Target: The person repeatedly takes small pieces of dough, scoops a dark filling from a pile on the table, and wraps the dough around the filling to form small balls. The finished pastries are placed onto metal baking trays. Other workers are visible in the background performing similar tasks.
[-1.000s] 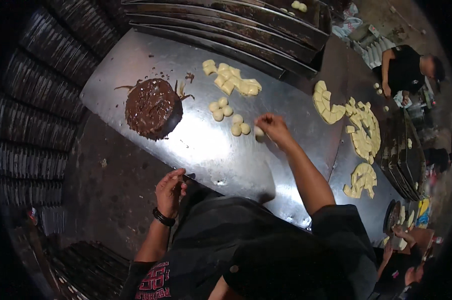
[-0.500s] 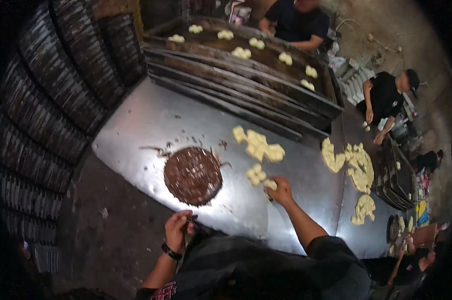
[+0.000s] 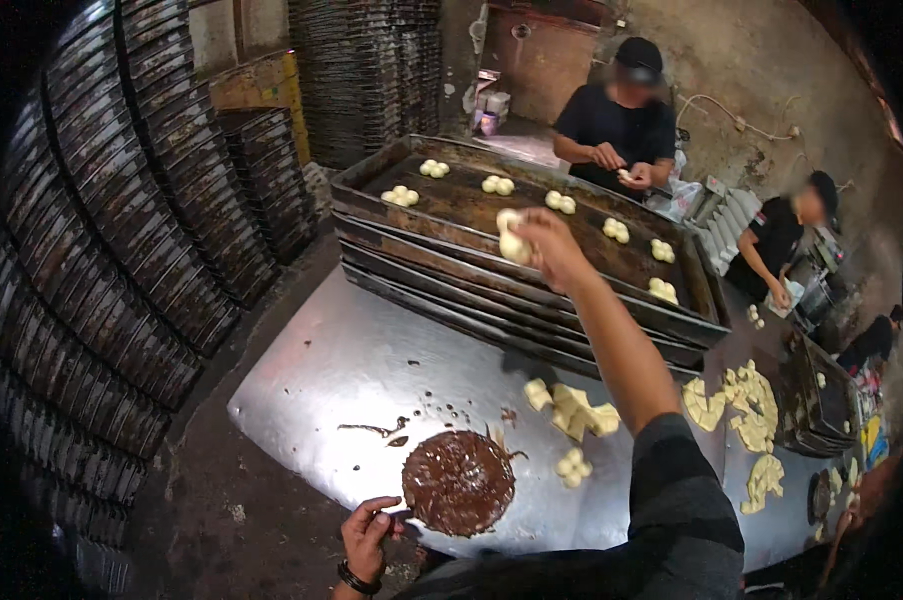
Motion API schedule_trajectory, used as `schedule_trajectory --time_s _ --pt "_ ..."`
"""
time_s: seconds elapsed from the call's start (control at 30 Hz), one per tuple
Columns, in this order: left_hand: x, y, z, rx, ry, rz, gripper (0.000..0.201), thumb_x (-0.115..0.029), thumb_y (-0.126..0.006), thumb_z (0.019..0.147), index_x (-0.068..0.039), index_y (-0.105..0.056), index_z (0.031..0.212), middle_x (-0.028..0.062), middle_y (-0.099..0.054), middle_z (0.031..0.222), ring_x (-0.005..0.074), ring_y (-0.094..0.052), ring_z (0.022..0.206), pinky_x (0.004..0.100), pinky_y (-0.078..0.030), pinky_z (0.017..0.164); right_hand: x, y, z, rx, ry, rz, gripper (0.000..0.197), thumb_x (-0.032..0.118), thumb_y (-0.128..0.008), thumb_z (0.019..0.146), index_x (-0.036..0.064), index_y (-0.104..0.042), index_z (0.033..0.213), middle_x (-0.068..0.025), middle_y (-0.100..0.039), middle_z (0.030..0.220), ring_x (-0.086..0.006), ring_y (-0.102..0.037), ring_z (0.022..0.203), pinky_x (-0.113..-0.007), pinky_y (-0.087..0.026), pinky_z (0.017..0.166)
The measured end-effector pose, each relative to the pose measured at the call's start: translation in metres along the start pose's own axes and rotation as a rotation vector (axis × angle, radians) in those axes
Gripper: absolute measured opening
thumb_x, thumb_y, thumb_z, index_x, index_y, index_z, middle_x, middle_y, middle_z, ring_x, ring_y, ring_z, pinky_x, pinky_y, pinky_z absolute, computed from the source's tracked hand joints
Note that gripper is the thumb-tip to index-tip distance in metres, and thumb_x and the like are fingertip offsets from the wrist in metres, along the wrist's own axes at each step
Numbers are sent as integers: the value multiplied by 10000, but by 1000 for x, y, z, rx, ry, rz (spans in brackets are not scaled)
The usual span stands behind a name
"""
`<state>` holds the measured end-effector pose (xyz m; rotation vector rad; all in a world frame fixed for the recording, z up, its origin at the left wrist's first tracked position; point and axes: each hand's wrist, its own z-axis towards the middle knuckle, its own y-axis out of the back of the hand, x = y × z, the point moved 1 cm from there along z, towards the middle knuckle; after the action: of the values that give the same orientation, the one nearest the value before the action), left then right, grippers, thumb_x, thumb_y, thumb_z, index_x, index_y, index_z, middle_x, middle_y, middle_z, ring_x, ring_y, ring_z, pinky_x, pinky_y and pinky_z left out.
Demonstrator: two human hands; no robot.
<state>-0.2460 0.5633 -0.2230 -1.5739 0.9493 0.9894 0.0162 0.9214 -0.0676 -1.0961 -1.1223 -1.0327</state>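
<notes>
My right hand is closed on a cluster of pale dough balls, held over the near side of the top baking tray. Several small dough clusters sit spaced along that tray. At the near edge of the metal table, the fingers of my left hand are pinched together beside a round mound of glossy brown paste; what they hold, if anything, is too small to name. Right of the paste lie another dough ball cluster and cut pieces of flattened dough.
More trays are stacked under the top one. Tall racks of dark trays line the left side. A co-worker stands behind the tray stack, another person farther right. More dough sheets lie on the table's right part.
My right hand has risen from the table to above the top tray, carrying the dough balls. My left hand has come close to the brown paste. The view has tilted up toward the far side.
</notes>
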Motion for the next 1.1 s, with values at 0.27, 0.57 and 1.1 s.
schedule_trajectory --time_s 0.27,0.57,1.1 --pt "12 -2 3 -191 54 -27 293 -191 -555 868 55 -584 1023 173 -638 958 139 -588 596 267 -487 535 -60 14 161 -169 -302 -379 659 580 -498 841 107 -453 1298 -168 -561 1102 -292 -562 946 -421 -465 761" --pt "4 -23 -23 -17 -23 -13 265 -192 -547 897 7 -587 1068 139 -599 1072 136 -564 713 269 -463 589 -29 58 -25 228 162 -307 337 237 -534 909 12 -552 1159 -46 -621 856 -105 -565 696 -256 -470 642" --pt "76 -170 -117 220 111 -31 250 -151 -523 907 10 -579 1090 108 -611 1091 121 -601 792 260 -486 682 -201 155 -320 378 356 -1040 732 419 -727 656 37 -489 1234 -207 -478 1210 -364 -402 1179 -423 -307 1023"
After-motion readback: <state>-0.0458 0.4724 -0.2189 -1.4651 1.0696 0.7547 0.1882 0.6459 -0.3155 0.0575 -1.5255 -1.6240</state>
